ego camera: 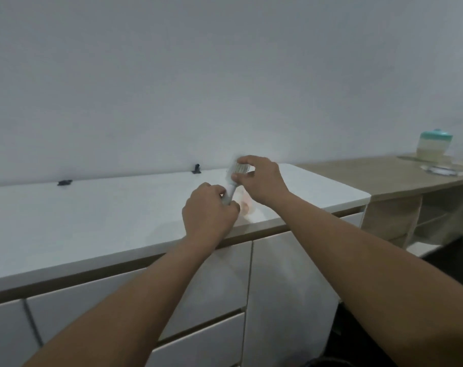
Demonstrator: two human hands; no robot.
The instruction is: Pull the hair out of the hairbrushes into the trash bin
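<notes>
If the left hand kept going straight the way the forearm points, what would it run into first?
Probably the right hand, which pinches the head of the hairbrush just up and right of the left hand; depth is unclear.

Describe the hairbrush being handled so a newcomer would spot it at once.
Start at the glossy white countertop over the white drawers; above its right end two hands meet. The left hand grips the handle of a pale, whitish plastic hairbrush, while the right hand pinches its bristled head. It alone is held.
</notes>
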